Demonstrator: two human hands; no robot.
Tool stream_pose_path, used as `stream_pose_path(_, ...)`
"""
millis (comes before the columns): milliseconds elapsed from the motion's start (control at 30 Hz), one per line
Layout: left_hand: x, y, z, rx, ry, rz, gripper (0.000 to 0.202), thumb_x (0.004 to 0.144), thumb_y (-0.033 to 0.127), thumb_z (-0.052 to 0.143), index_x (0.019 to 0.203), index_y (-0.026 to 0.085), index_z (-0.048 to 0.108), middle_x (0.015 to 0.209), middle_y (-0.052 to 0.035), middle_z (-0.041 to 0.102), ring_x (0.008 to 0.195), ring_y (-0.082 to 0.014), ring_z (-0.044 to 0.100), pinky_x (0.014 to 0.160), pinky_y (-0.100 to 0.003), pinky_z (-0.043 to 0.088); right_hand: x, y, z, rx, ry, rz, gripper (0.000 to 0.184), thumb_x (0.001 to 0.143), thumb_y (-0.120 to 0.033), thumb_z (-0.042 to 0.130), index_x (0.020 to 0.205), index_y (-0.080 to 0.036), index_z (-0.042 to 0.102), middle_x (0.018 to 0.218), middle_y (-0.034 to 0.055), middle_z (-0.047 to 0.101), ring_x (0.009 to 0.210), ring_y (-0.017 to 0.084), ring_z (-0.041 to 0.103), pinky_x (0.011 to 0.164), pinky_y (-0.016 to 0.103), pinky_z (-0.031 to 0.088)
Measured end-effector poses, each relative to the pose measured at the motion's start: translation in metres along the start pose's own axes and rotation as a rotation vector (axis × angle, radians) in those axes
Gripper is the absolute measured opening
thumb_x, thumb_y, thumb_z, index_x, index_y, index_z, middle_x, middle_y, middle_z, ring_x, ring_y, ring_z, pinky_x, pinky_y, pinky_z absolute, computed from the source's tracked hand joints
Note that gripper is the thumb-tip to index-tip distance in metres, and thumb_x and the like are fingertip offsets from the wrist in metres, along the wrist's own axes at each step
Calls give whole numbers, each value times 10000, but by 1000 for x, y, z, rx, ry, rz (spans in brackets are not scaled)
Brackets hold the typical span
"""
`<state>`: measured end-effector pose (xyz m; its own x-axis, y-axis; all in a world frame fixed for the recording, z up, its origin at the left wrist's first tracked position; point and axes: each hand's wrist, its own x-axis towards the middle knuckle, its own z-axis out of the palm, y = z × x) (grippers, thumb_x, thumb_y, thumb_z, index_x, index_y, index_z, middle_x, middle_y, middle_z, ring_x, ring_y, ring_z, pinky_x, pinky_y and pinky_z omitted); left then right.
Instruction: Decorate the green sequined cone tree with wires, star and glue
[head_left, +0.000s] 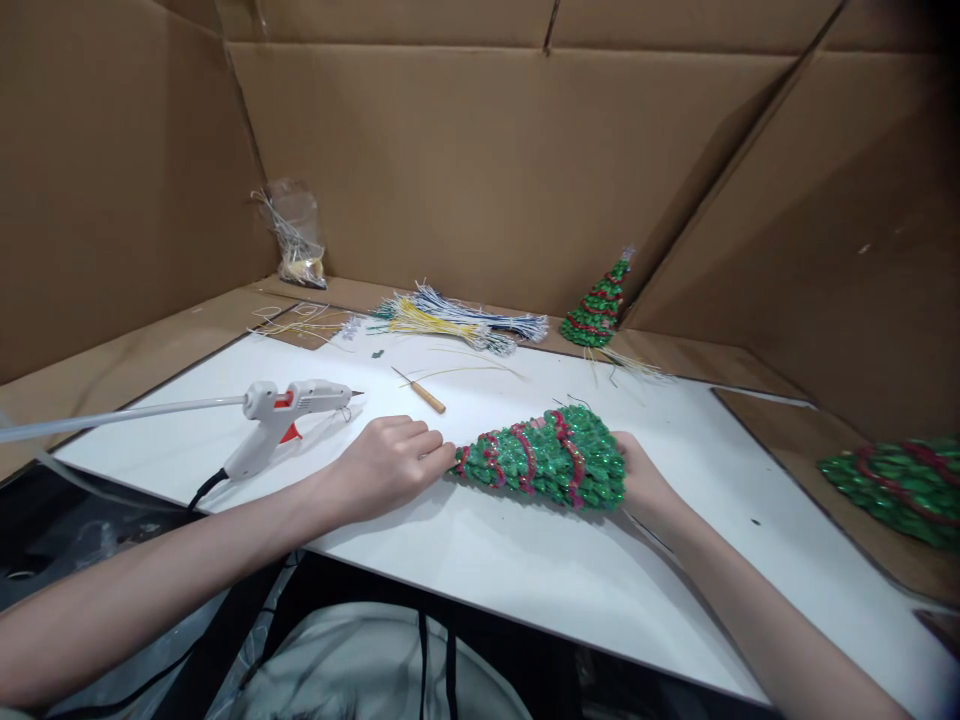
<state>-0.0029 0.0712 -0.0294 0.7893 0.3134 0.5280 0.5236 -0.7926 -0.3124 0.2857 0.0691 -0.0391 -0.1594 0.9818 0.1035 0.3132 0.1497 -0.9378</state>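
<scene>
A green sequined cone tree [551,457] with red bead garlands lies on its side on the white board [525,560], tip pointing left. My left hand [390,462] is curled with the fingers pinched at the tree's tip. My right hand [643,482] sits at the tree's wide base, mostly hidden behind it, holding it there.
A white glue gun [281,410] with a long glue stick rests left of my left hand. A wooden-handled awl [421,392], bundles of coloured wires [457,322], a plastic bag [296,235], an upright small tree [598,305] and another tree [900,485] at right lie about. Cardboard walls surround the board.
</scene>
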Motion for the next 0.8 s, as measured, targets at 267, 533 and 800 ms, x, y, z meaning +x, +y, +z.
stream_pose_path(267,2,1,0,6,21,11,177,882,121,511,734,154,603,595,19,573,516,-128,504,499,-271,354,0,4,0,-10,6,-16,75,550,-202,705,524,-144,666,528,3,626,547,170,552,496,256,455)
stream_pose_path(533,2,1,1,4,14,-1,193,873,137,527,698,163,606,590,25,557,517,-136,501,498,-284,369,-2,6,0,2,5,33,86,563,-216,694,526,-152,651,500,5,601,489,155,521,452,255,440)
stream_pose_path(800,3,1,-1,-2,-15,-14,241,900,158,485,690,162,604,594,20,559,520,-133,512,497,-284,373,-2,5,1,12,14,27,92,536,-211,706,499,-147,652,507,12,608,522,156,527,455,243,431)
